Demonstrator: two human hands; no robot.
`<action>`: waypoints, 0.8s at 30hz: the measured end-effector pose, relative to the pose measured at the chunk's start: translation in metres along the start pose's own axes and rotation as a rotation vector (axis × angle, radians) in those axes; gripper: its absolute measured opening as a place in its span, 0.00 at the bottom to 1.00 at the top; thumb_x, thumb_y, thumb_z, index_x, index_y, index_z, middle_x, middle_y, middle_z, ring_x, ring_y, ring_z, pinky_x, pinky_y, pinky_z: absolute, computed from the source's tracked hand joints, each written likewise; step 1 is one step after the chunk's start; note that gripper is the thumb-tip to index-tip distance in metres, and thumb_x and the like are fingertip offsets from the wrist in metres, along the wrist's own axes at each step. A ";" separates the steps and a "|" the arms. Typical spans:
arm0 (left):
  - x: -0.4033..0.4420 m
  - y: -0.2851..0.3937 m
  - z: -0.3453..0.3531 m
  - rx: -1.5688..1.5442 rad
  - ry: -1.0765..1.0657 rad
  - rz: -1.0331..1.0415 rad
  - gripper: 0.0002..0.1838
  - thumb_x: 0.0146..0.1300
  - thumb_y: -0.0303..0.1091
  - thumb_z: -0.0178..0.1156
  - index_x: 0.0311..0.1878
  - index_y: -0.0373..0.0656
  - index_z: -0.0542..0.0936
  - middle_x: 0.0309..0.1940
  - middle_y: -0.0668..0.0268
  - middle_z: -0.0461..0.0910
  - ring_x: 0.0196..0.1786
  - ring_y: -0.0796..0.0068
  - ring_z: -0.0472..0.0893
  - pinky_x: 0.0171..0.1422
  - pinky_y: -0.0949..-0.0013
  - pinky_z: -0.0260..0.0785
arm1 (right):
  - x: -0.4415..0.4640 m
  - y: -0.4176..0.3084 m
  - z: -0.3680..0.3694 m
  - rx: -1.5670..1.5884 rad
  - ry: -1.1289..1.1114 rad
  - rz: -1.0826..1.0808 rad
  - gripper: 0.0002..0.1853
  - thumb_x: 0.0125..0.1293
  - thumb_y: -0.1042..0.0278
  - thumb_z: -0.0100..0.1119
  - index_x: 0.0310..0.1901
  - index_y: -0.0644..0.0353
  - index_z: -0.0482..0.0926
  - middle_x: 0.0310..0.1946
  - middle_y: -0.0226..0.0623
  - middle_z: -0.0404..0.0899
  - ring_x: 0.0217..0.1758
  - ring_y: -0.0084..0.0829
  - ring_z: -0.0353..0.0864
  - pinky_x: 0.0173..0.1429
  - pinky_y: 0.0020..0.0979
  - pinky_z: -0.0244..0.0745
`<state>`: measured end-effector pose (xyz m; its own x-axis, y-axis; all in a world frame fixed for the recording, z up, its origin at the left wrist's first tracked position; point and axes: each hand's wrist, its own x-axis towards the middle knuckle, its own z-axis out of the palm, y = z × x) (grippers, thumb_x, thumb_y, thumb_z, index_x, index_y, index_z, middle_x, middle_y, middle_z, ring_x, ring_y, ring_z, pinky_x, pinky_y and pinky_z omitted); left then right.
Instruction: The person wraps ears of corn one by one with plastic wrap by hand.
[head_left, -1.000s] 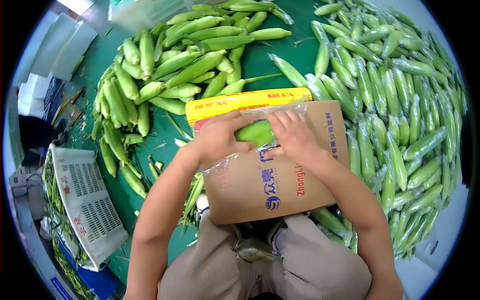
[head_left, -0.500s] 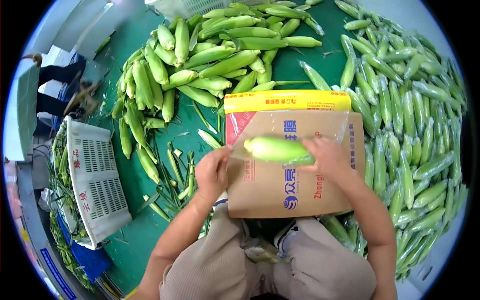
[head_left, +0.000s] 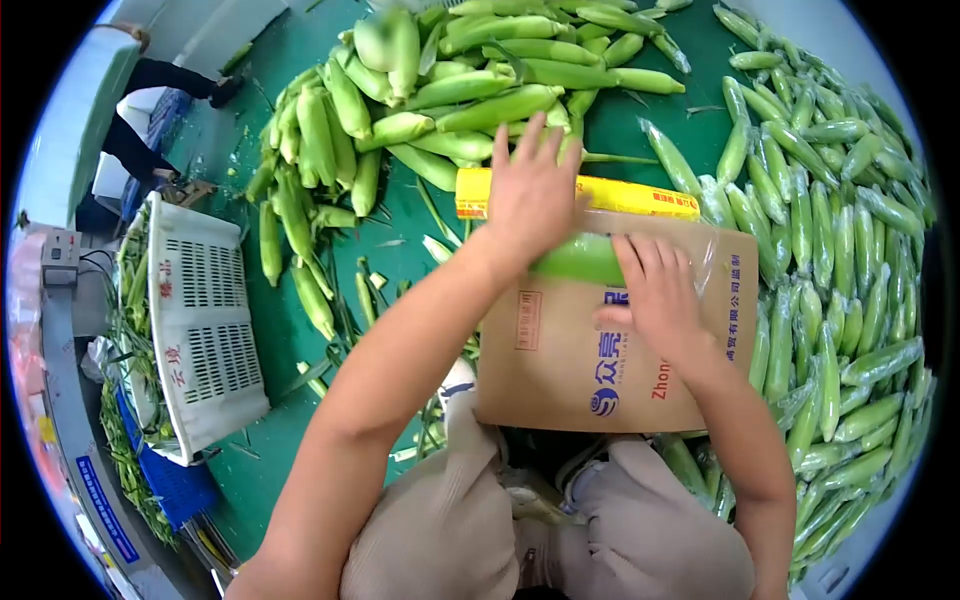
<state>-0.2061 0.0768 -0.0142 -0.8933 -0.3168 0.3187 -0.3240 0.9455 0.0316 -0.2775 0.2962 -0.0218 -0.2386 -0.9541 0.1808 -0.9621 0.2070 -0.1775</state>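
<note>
A green corn cob [head_left: 580, 258] lies on film at the top of a brown cardboard box [head_left: 560, 375] between my knees. My right hand [head_left: 655, 295] rests over the cob's right end, fingers spread. My left hand [head_left: 533, 195] is stretched open over the yellow film roll [head_left: 640, 197] at the box's far edge, beside the cob's left end. Clear film [head_left: 705, 245] shows between the roll and the box. What lies under my left palm is hidden.
Unwrapped cobs [head_left: 460, 90] are heaped at the far left. Wrapped cobs [head_left: 830, 250] cover the right side. A white slotted crate [head_left: 205, 330] stands at the left on the green floor [head_left: 240, 510]. Another person's legs [head_left: 150, 120] show at the upper left.
My left hand has moved from the box's left edge up to the roll and opened. The cob has shifted farther up against the roll, and my right hand has opened over it.
</note>
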 end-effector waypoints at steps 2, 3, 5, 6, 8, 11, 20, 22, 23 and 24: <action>0.008 0.003 -0.017 -0.343 -0.011 -0.082 0.32 0.60 0.45 0.70 0.67 0.46 0.78 0.62 0.61 0.81 0.74 0.53 0.72 0.80 0.45 0.57 | 0.021 0.026 0.010 0.049 -0.039 0.073 0.46 0.44 0.43 0.80 0.62 0.61 0.75 0.56 0.46 0.74 0.61 0.50 0.73 0.65 0.48 0.69; -0.002 0.010 -0.015 -0.457 0.042 -0.075 0.31 0.58 0.42 0.71 0.66 0.46 0.78 0.59 0.61 0.82 0.72 0.54 0.74 0.80 0.47 0.58 | 0.028 0.035 0.013 0.016 -0.110 0.082 0.45 0.44 0.46 0.82 0.62 0.61 0.75 0.55 0.46 0.76 0.60 0.50 0.76 0.63 0.46 0.72; -0.037 0.028 -0.028 -0.533 0.044 0.031 0.32 0.56 0.39 0.72 0.66 0.46 0.77 0.59 0.62 0.82 0.69 0.56 0.76 0.79 0.50 0.60 | 0.038 0.045 0.008 0.106 -0.118 0.148 0.44 0.46 0.47 0.82 0.62 0.59 0.74 0.52 0.46 0.77 0.56 0.50 0.80 0.60 0.48 0.76; -0.049 0.040 -0.039 -0.507 0.012 0.117 0.33 0.56 0.39 0.72 0.67 0.47 0.77 0.60 0.63 0.82 0.69 0.57 0.76 0.78 0.49 0.61 | 0.033 0.043 0.010 0.166 -0.158 0.176 0.43 0.47 0.48 0.82 0.63 0.59 0.74 0.51 0.47 0.78 0.54 0.50 0.82 0.58 0.48 0.77; -0.062 0.044 -0.041 -0.282 -0.043 0.238 0.39 0.56 0.40 0.72 0.72 0.50 0.73 0.65 0.67 0.79 0.68 0.60 0.78 0.76 0.51 0.64 | 0.030 0.048 -0.008 0.469 -0.185 0.179 0.44 0.51 0.47 0.81 0.66 0.61 0.72 0.55 0.54 0.81 0.57 0.55 0.83 0.62 0.49 0.78; -0.064 0.039 -0.032 -0.073 -0.024 0.318 0.37 0.59 0.42 0.67 0.74 0.54 0.72 0.65 0.67 0.80 0.65 0.64 0.80 0.71 0.53 0.68 | 0.024 0.051 -0.024 0.649 -0.451 0.126 0.43 0.57 0.45 0.77 0.68 0.64 0.73 0.60 0.57 0.80 0.61 0.56 0.81 0.66 0.47 0.76; -0.062 0.065 -0.074 -0.461 -0.827 0.236 0.35 0.48 0.32 0.68 0.64 0.45 0.76 0.45 0.51 0.85 0.46 0.45 0.85 0.49 0.46 0.78 | 0.047 0.065 -0.006 0.304 -0.184 -0.189 0.28 0.64 0.52 0.67 0.66 0.45 0.79 0.65 0.36 0.79 0.69 0.46 0.75 0.73 0.49 0.67; -0.077 0.064 -0.038 -0.554 -0.770 0.297 0.35 0.47 0.33 0.70 0.64 0.45 0.76 0.45 0.50 0.85 0.49 0.43 0.84 0.53 0.46 0.78 | 0.038 0.057 0.012 0.153 -0.157 -0.332 0.31 0.63 0.52 0.68 0.69 0.41 0.77 0.73 0.30 0.73 0.78 0.43 0.66 0.81 0.52 0.56; -0.076 0.059 -0.029 -0.723 -0.684 0.304 0.40 0.42 0.37 0.75 0.65 0.47 0.77 0.50 0.48 0.84 0.56 0.43 0.82 0.60 0.47 0.76 | 0.031 0.046 0.010 0.099 -0.236 -0.312 0.32 0.64 0.51 0.68 0.71 0.40 0.76 0.76 0.27 0.69 0.81 0.42 0.61 0.83 0.55 0.50; -0.075 0.051 -0.019 -0.751 -0.740 0.339 0.42 0.40 0.39 0.76 0.65 0.47 0.78 0.52 0.48 0.83 0.58 0.43 0.81 0.62 0.48 0.75 | 0.027 0.036 0.011 0.041 -0.324 -0.299 0.33 0.64 0.51 0.68 0.72 0.38 0.75 0.79 0.24 0.65 0.84 0.41 0.56 0.86 0.57 0.43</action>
<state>-0.1494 0.1498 -0.0190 -0.9468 0.2372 -0.2175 0.0199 0.7176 0.6961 -0.3170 0.2756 -0.0342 0.1096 -0.9906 -0.0818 -0.9750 -0.0912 -0.2026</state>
